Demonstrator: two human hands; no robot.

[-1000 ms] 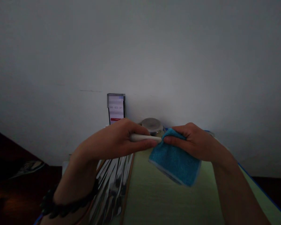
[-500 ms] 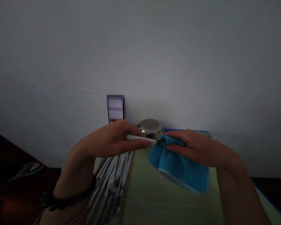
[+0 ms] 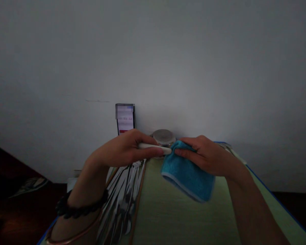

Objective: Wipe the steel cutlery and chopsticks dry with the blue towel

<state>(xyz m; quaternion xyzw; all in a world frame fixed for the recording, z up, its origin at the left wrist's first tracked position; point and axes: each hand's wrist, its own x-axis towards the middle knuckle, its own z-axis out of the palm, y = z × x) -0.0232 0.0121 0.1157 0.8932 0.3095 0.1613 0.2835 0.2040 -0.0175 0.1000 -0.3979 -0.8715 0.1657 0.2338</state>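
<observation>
My left hand [image 3: 124, 149] is closed round the pale handle of a utensil [image 3: 153, 147], held level above the table. My right hand [image 3: 204, 154] is pinched on a blue cloth [image 3: 187, 175], which wraps the utensil's far end and hides it. The cloth hangs down from my fingers over the green mat [image 3: 168, 211]. A dark bead bracelet [image 3: 79, 207] sits on my left wrist.
A row of shiny metal cutlery [image 3: 122, 197] lies on a tray left of the green mat. A steel bowl [image 3: 164, 136] stands upside down by the wall, with a lit phone [image 3: 125, 119] propped upright beside it. The floor to the left is dark.
My right hand slid the blue cloth out along the utensil and back toward my left hand. The left hand stayed almost still.
</observation>
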